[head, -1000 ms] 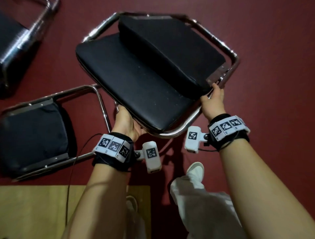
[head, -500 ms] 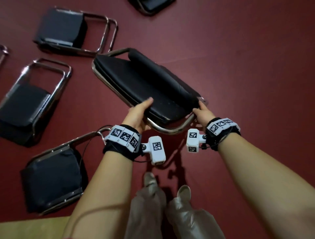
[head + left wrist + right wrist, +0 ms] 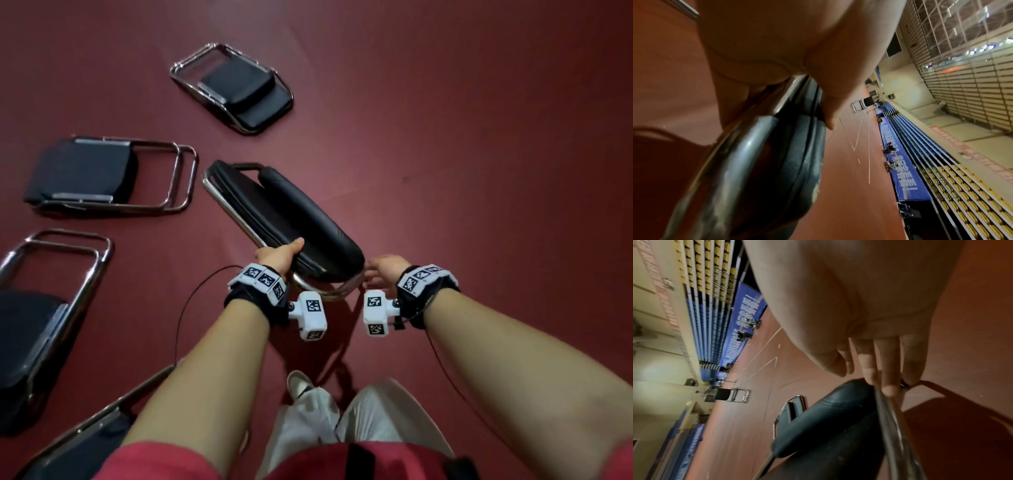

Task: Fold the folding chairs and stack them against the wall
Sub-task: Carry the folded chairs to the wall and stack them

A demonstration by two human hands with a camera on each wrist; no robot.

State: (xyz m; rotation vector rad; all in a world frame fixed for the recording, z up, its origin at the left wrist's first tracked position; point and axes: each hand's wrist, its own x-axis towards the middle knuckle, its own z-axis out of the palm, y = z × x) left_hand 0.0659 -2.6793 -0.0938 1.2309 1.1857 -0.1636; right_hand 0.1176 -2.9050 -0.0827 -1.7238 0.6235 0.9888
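Observation:
A folded chair (image 3: 291,212) with black padded seat and backrest and a chrome tube frame slants away from me, its near end raised. My left hand (image 3: 279,255) grips that near end on the left, thumb on the seat pad (image 3: 797,162) and fingers curled under the frame. My right hand (image 3: 383,270) is at the frame's right corner, with straight fingers (image 3: 888,369) only touching the chrome tube (image 3: 892,426). Whether the chair's far end touches the red floor is unclear.
Other folded chairs lie flat on the red floor: one ahead (image 3: 236,89), one at left (image 3: 89,174), one at near left (image 3: 34,325), another by my left leg (image 3: 85,435). My shoe (image 3: 301,380) is just behind the held chair. Bare floor stretches to the right.
The held chair has dropped lower and further from me, turned more edge-on. My right hand has let go of the frame corner, its fingers now straight against the tube.

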